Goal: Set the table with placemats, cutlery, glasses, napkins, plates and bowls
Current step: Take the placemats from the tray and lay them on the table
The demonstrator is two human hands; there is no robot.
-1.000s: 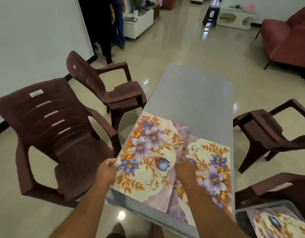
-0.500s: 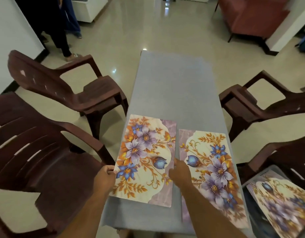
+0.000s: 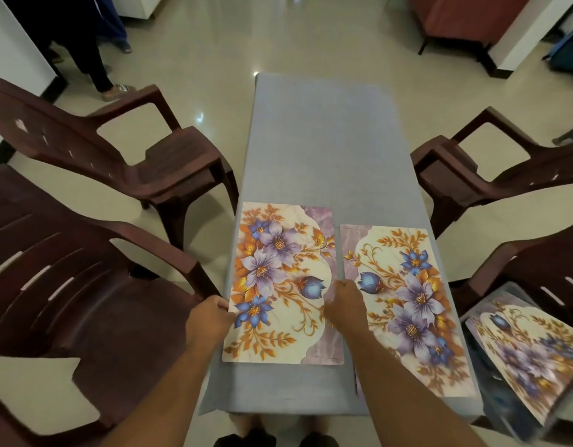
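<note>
- Floral-printed left placemat (image 3: 280, 282) lies flat on the grey counter (image 3: 324, 150), its long axis running 12 to 6 o'clock.
- The left hand (image 3: 209, 319) pinches its 9 o'clock edge; the right hand (image 3: 345, 306), fingers curled, grips its 3 o'clock edge.
- The right placemat (image 3: 407, 311) lies just beside it at 3 o'clock, reaching the counter's right edge.
- Bare counter stretches toward 12 o'clock.
- Brown chairs (image 3: 117, 162) flank both sides; another mat (image 3: 530, 353) rests at 4 o'clock, off the counter.
</note>
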